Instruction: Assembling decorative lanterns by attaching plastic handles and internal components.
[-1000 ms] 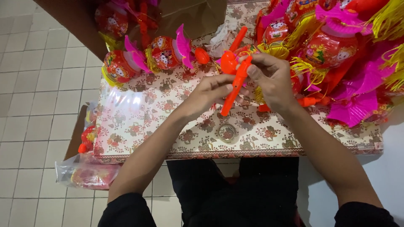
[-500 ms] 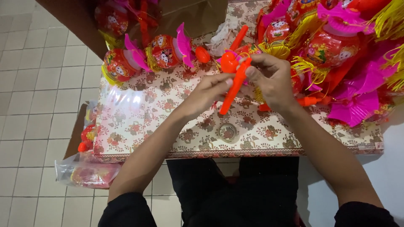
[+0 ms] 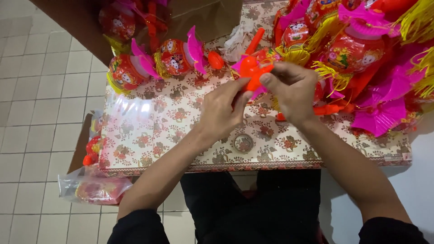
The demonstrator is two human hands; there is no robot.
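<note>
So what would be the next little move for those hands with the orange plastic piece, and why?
Probably steady the orange piece with the left hand while the right hand presses its end home. Both hands pinch it above the flowered table, with finished red lanterns lying close by.

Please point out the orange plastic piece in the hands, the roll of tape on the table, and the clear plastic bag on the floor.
orange plastic piece (image 3: 251,72), head view, on its round top part.
roll of tape (image 3: 243,143), head view, on its ring.
clear plastic bag (image 3: 92,189), head view, on its middle.
</note>
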